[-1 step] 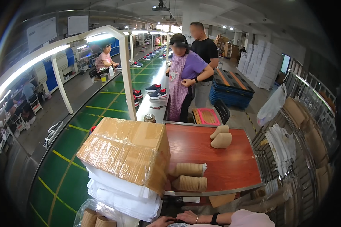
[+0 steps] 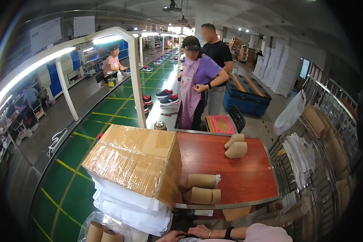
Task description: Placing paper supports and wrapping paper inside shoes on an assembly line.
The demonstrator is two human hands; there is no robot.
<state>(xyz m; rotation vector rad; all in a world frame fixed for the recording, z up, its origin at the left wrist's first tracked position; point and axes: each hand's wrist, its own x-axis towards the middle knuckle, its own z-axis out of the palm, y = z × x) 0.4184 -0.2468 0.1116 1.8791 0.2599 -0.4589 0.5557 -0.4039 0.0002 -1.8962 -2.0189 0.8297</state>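
Observation:
At the lower edge, my left hand (image 2: 174, 235) and my right hand (image 2: 199, 231) rest close together, fingers stretched forward, with nothing visible in them. A bracelet and a black band circle my right wrist and forearm. The edge of the picture cuts off part of both hands. Just beyond them, a taped cardboard box (image 2: 129, 147) sits on a stack of white sheets (image 2: 129, 207). Nested brown moulded-paper shoe inserts (image 2: 201, 195) lie in two rows on the red-brown table (image 2: 242, 177). Two separate brown inserts (image 2: 235, 150) stand farther back. A clear bag (image 2: 88, 222) holds more inserts.
A green conveyor (image 2: 64, 185) runs along the left under a white lamp frame (image 2: 133, 80). Dark sneakers (image 2: 169, 99) stand ahead. Two people stand beyond the table; another sits across the conveyor. A metal rack (image 2: 302, 173) with brown inserts is at right.
The view has shifted very slightly. My hands and the things on the table stay where they were.

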